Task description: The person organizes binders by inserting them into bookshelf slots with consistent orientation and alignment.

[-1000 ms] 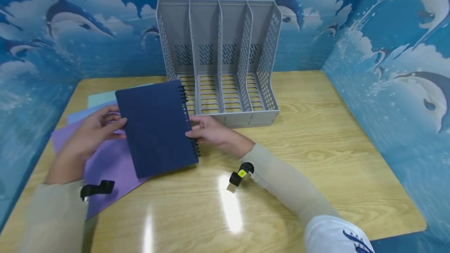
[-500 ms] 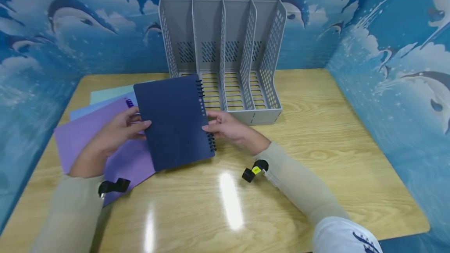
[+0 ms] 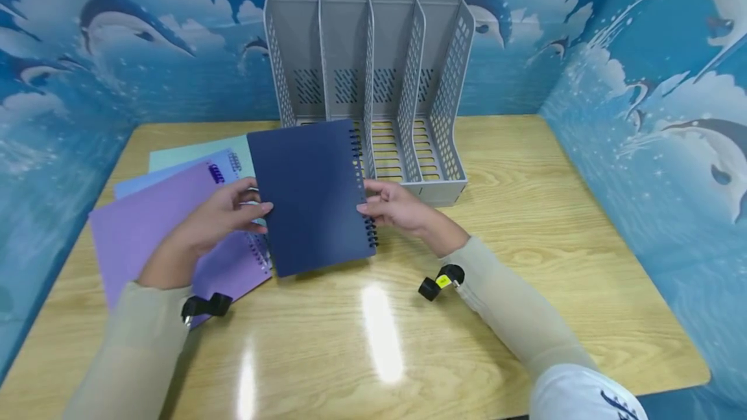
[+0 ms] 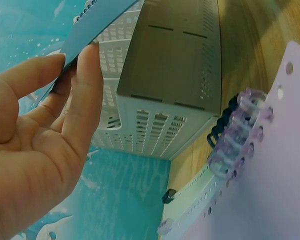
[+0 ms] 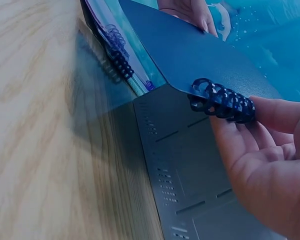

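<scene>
A dark navy spiral notebook [image 3: 312, 196] is held up over the table in the head view, its black ring binding facing right. My left hand [image 3: 230, 219] pinches its left edge between thumb and fingers. On the bound edge, my right hand [image 3: 403, 209] grips the notebook with the thumb in front and fingers behind. In the right wrist view, the black rings [image 5: 222, 102] lie right at the right thumb. Behind the notebook stands a grey file organizer [image 3: 397, 57] with upright dividers, its lower left part covered by the notebook.
Left of the organizer lie overlapping spiral notebooks on the wooden table [image 3: 525, 264]: a purple notebook [image 3: 152, 219] on top, a blue notebook [image 3: 140, 183] and a mint green notebook [image 3: 187, 153] under it. Dolphin-printed walls [image 3: 146, 70] border the table at the back and sides.
Both hands have carried the navy notebook to the right, away from the pile. More of the purple, blue and mint notebooks now shows, and the navy one covers the organizer's left front.
</scene>
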{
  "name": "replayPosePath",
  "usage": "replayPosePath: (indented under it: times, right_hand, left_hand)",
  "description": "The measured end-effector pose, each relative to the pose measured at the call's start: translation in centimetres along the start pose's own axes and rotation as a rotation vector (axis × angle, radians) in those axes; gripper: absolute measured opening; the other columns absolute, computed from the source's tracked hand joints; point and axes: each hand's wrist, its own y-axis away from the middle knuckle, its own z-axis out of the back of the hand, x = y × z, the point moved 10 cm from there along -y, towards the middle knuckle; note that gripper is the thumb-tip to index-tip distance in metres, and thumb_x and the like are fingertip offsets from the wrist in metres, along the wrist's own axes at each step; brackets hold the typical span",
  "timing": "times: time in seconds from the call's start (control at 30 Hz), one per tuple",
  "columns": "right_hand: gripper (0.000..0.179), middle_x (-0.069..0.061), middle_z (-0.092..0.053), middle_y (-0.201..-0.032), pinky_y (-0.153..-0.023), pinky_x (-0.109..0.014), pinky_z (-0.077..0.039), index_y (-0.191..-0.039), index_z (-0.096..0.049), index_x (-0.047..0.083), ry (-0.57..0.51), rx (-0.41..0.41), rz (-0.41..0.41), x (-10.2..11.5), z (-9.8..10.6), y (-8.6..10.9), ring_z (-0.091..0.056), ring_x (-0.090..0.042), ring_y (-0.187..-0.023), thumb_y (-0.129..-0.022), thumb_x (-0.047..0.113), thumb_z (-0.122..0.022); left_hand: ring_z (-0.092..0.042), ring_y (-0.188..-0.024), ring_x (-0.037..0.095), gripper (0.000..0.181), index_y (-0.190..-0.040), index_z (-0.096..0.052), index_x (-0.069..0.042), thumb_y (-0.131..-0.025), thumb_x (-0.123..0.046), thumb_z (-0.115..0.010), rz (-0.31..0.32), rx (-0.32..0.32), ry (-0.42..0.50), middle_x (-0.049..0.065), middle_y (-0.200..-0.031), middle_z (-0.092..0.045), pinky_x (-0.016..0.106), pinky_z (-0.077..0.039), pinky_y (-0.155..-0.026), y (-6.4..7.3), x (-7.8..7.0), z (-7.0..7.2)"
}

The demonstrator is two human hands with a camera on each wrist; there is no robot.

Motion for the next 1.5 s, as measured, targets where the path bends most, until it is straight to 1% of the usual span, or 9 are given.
replayPosePath:
  times: [0.17, 0.27, 0.37, 0.43, 0.57, 0.77, 0.93, 1.27, 1.5]
  right_hand:
    - [0.069, 0.005, -0.063, -0.074, -0.067, -0.016, -0.05, -0.154, -0.011, -0.002, 0.006, -0.02, 0.006, 0.0, 0.7, 0.6, -0.056, -0.004, -0.066, -0.097, -0.006, -0.049]
    - [0.069, 0.005, -0.06, -0.068, -0.061, -0.016, -0.046, -0.154, -0.01, -0.003, -0.006, -0.012, 0.024, 0.1, 0.8, 0.9, -0.052, -0.005, -0.06, -0.096, -0.008, -0.049]
    - [0.07, 0.005, -0.056, -0.064, -0.057, -0.015, -0.043, -0.154, -0.009, -0.003, -0.011, -0.009, 0.04, 0.3, 0.9, 1.1, -0.049, -0.005, -0.057, -0.096, -0.008, -0.048]
    - [0.07, 0.005, -0.055, -0.062, -0.056, -0.015, -0.041, -0.154, -0.009, -0.003, -0.018, -0.009, 0.051, 0.4, 1.0, 1.3, -0.046, -0.005, -0.055, -0.096, -0.008, -0.048]
    - [0.069, 0.005, -0.054, -0.061, -0.054, -0.015, -0.04, -0.154, -0.01, -0.003, -0.029, -0.004, 0.063, 0.5, 1.3, 1.4, -0.045, -0.005, -0.054, -0.095, -0.01, -0.047]
    - [0.071, 0.007, -0.056, -0.063, -0.062, -0.016, -0.048, -0.154, -0.007, -0.003, -0.024, -0.028, 0.041, 0.1, 2.1, 1.6, -0.052, -0.004, -0.06, -0.095, -0.008, -0.047]
    - [0.07, 0.009, -0.045, -0.058, -0.062, -0.018, -0.046, -0.154, -0.008, -0.002, -0.042, -0.036, 0.036, 0.5, 2.3, 1.4, -0.044, -0.005, -0.058, -0.095, -0.007, -0.047]
    - [0.07, 0.01, -0.036, -0.056, -0.058, -0.019, -0.038, -0.154, -0.006, -0.003, -0.053, -0.008, 0.043, 0.7, 2.5, 1.6, -0.035, -0.005, -0.055, -0.096, -0.006, -0.045]
    - [0.065, 0.009, -0.036, -0.058, -0.056, -0.021, -0.03, -0.153, -0.009, -0.005, -0.048, 0.004, 0.041, 0.9, 3.4, 1.9, -0.031, -0.006, -0.055, -0.097, -0.004, -0.043]
  left_hand:
    - [-0.059, -0.095, 0.008, 0.066, -0.15, -0.008, 0.01, -0.101, -0.004, -0.05, 0.02, 0.023, -0.011, 0.021, -0.121, -0.038, 0.035, -0.058, -0.082, -0.4, 0.2, -0.8]
    - [-0.057, -0.114, 0.026, 0.074, -0.153, 0.001, 0.005, -0.102, -0.009, -0.051, 0.041, 0.053, -0.04, 0.033, -0.145, -0.024, 0.039, -0.057, -0.085, -0.6, 0.4, -1.4]
    - [-0.047, -0.125, 0.043, 0.077, -0.153, 0.004, 0.003, -0.102, -0.011, -0.051, 0.042, 0.071, -0.066, 0.035, -0.154, -0.009, 0.039, -0.057, -0.086, -0.7, 0.3, -1.9]
    - [-0.051, -0.122, 0.041, 0.077, -0.152, 0.005, 0.003, -0.102, -0.011, -0.051, 0.04, 0.074, -0.078, 0.035, -0.155, -0.006, 0.037, -0.057, -0.085, -0.7, 0.2, -2.1]
    - [-0.066, -0.1, 0.024, 0.076, -0.153, 0.003, 0.003, -0.102, -0.012, -0.051, 0.043, 0.07, -0.089, 0.036, -0.154, -0.009, 0.034, -0.057, -0.084, -0.8, 0.0, -2.3]
    - [-0.067, -0.093, 0.02, 0.077, -0.154, 0.003, 0.001, -0.102, -0.013, -0.052, 0.051, 0.072, -0.087, 0.034, -0.155, -0.009, 0.042, -0.055, -0.087, -0.9, -0.2, -2.7]
    - [-0.068, -0.084, 0.014, 0.076, -0.154, 0.004, -0.001, -0.102, -0.014, -0.051, 0.061, 0.069, -0.085, 0.033, -0.155, -0.007, 0.047, -0.054, -0.089, -1.2, -0.4, -2.5]
    - [-0.069, -0.093, 0.019, 0.077, -0.154, 0.004, -0.003, -0.102, -0.016, -0.052, 0.055, 0.081, -0.082, 0.031, -0.157, -0.003, 0.039, -0.056, -0.088, -1.4, -0.6, -2.8]
    - [-0.069, -0.093, 0.021, 0.075, -0.155, 0.003, -0.003, -0.103, -0.013, -0.05, 0.031, 0.093, -0.078, 0.03, -0.157, -0.003, 0.044, -0.054, -0.09, -1.9, -1.0, -3.3]
